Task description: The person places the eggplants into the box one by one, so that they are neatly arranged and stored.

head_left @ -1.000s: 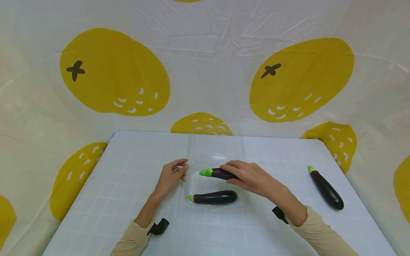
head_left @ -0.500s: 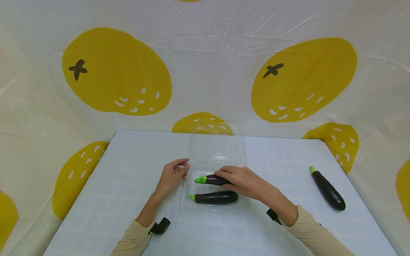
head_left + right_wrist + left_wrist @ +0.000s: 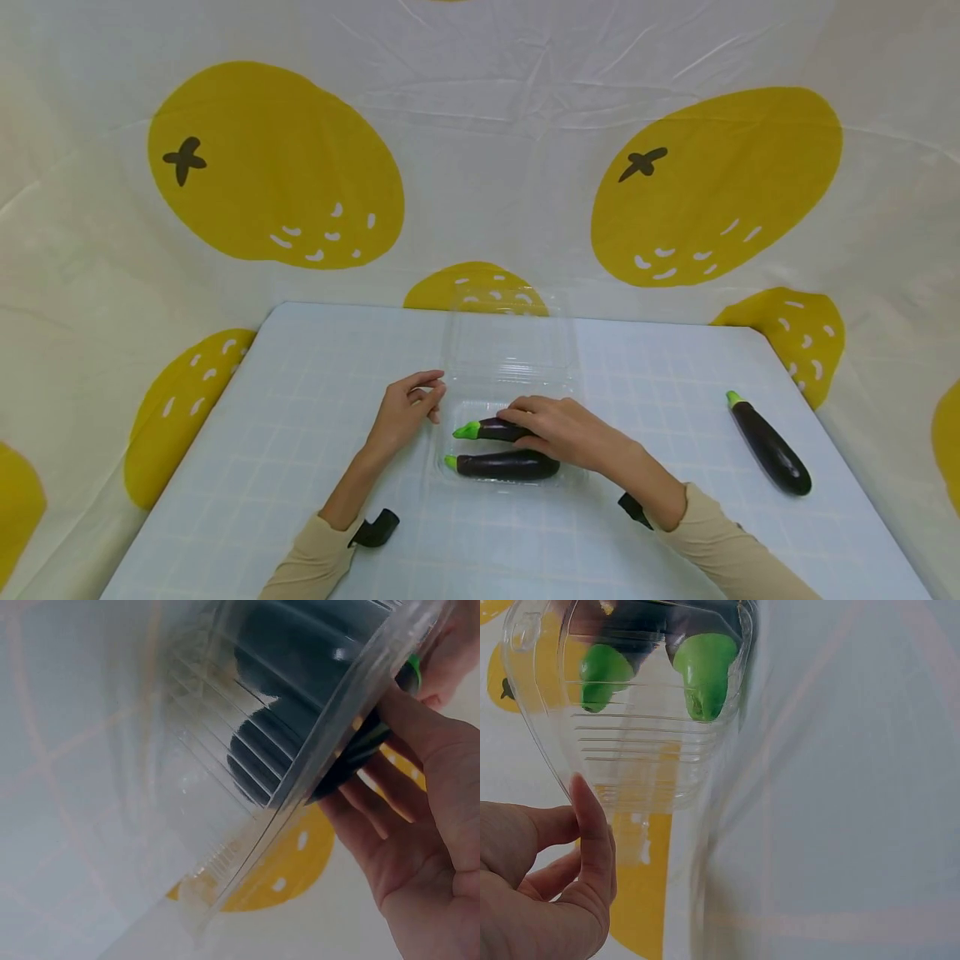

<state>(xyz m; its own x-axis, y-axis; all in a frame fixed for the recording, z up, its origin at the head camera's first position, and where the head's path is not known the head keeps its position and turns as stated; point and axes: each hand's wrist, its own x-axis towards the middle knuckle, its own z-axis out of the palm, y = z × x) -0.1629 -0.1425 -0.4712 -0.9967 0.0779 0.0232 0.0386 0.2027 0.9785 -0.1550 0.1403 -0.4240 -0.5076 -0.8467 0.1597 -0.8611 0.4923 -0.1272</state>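
Note:
Two dark eggplants lie side by side in a clear hinged plastic container [image 3: 510, 393]. My right hand [image 3: 566, 432] grips the far eggplant [image 3: 498, 429] from above, covering its rounded end; the green stem points left. The near eggplant [image 3: 506, 465] lies parallel to it, just below the fingers. At the container's left rim is my left hand [image 3: 401, 415], index finger extended and thumb close to it. In the left wrist view, the left hand's fingertips [image 3: 592, 817] overlap the rim; a firm pinch cannot be made out. Through the container wall, both green stems [image 3: 705, 675] show.
A third eggplant [image 3: 768, 446] lies on the table's right side. The container's lid [image 3: 510, 337] stands open toward the back edge. A white curtain with yellow fruit prints [image 3: 277, 167] hangs behind the pale checked table [image 3: 337, 350].
My right hand has lowered the far eggplant and brought it nearer, beside the near one in the container. The left hand has stayed at the rim.

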